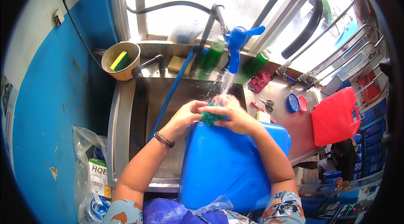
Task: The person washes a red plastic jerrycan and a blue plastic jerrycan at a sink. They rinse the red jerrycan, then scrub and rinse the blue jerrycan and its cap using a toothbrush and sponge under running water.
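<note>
Under the running blue faucet [237,45], my left hand [187,115] and my right hand [235,116] are closed together on a teal-green scrubbing pad [211,117]. Water pours over my fingers and splashes around them; part of the pad is hidden by them. Just below my hands lies a large blue plastic jug [225,167], tilted against the front of the steel sink [122,140]. My right forearm passes over its right side. A brown band circles my left wrist.
A tan bowl [110,52] with a yellow-green sponge [120,61] stands at the back left. Green bottles [213,53] line the sill. On the right counter lie scissors [267,104], a blue lid [292,102], a red lid [302,102] and a red jug [336,118]. Another person [341,156] is at far right.
</note>
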`<state>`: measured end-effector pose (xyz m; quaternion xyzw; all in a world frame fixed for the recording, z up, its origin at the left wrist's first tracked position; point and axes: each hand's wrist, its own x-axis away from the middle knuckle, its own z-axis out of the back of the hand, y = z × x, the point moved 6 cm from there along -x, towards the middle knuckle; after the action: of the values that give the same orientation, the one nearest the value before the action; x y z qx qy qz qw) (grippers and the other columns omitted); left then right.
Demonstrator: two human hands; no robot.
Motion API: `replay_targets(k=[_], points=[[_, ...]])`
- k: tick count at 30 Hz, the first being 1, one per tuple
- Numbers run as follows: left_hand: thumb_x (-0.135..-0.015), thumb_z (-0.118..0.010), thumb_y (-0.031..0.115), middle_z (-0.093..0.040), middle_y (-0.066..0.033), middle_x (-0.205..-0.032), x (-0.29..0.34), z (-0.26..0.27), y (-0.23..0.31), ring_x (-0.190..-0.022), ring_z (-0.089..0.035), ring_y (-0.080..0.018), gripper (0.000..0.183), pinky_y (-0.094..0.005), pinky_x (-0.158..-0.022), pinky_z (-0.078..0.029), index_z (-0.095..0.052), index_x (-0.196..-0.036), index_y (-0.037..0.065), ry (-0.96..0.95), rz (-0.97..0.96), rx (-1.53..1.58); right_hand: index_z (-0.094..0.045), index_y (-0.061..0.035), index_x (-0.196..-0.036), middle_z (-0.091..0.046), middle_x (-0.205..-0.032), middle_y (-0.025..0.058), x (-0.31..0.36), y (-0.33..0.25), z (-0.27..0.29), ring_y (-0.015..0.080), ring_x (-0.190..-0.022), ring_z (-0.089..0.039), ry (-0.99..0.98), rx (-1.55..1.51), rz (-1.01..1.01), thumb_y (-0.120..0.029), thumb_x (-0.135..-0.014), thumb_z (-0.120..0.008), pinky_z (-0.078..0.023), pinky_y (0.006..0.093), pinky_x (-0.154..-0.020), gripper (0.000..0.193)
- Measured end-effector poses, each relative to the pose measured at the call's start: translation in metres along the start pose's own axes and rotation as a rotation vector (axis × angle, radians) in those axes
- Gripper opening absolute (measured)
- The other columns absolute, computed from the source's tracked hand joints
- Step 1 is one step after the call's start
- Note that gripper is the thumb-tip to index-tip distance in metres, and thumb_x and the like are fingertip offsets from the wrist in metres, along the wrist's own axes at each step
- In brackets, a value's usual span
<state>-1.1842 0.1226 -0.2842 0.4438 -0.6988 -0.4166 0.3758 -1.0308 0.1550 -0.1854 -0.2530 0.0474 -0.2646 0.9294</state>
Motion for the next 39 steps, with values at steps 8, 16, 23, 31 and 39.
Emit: replay_targets(k=[8, 16, 23, 31, 39], points=[[-0.084, -0.064, 0.004, -0.064, -0.0156, -0.122, -0.001, -0.002, -0.002, -0.108, -0.062, -0.0221, 0.06, -0.0336, -0.097, -0.048, -0.043, -0.139, -0.003, -0.103, 0.072, -0.09, -0.062, -0.0391, -0.134, -0.05, -0.135, 0.0124, -0.001, -0.004, -0.002, 0.0338, -0.127, -0.044, 0.018, -0.008, 0.003, -0.008, -0.074, -0.08, -0.034, 0.0473, -0.111, 0.071], [-0.082, -0.065, -0.002, -0.064, -0.0166, -0.122, 0.009, -0.003, 0.002, -0.107, -0.063, -0.0191, 0.059, -0.0321, -0.093, -0.052, -0.043, -0.137, -0.001, 0.059, -0.042, 0.026, -0.062, -0.0422, -0.132, -0.051, -0.131, 0.0157, 0.003, -0.004, 0.006, 0.0378, -0.131, -0.042, 0.026, -0.134, -0.139, -0.021, -0.081, -0.077, -0.031, 0.0553, -0.108, 0.058], [-0.083, -0.066, 0.004, -0.066, -0.0137, -0.114, 0.004, -0.001, -0.008, -0.104, -0.062, -0.0183, 0.052, -0.0313, -0.091, -0.05, -0.05, -0.133, -0.001, 0.055, 0.105, -0.076, -0.06, -0.0408, -0.135, -0.049, -0.136, 0.0168, 0.003, -0.002, 0.005, 0.039, -0.13, -0.042, 0.037, -0.019, -0.127, -0.021, -0.08, -0.077, -0.033, 0.0529, -0.109, 0.061], [-0.08, -0.068, 0.002, -0.066, -0.0153, -0.116, 0.012, -0.006, 0.0, -0.104, -0.063, -0.0216, 0.056, -0.0343, -0.092, -0.051, -0.048, -0.132, -0.002, 0.153, -0.068, 0.048, -0.055, -0.0377, -0.14, -0.048, -0.139, 0.0147, 0.009, 0.007, 0.012, 0.0366, -0.133, -0.04, 0.034, 0.046, -0.216, -0.02, -0.081, -0.075, -0.032, 0.0576, -0.109, 0.065], [-0.085, -0.068, 0.005, -0.062, -0.0143, -0.108, 0.007, -0.003, -0.008, -0.101, -0.062, -0.0173, 0.054, -0.0304, -0.089, -0.051, -0.04, -0.131, -0.002, 0.182, 0.072, -0.203, -0.062, -0.0368, -0.129, -0.057, -0.128, 0.0108, -0.002, -0.033, 0.014, 0.0323, -0.126, -0.049, 0.092, 0.424, -0.087, -0.016, -0.075, -0.079, -0.031, 0.0585, -0.105, 0.061]])
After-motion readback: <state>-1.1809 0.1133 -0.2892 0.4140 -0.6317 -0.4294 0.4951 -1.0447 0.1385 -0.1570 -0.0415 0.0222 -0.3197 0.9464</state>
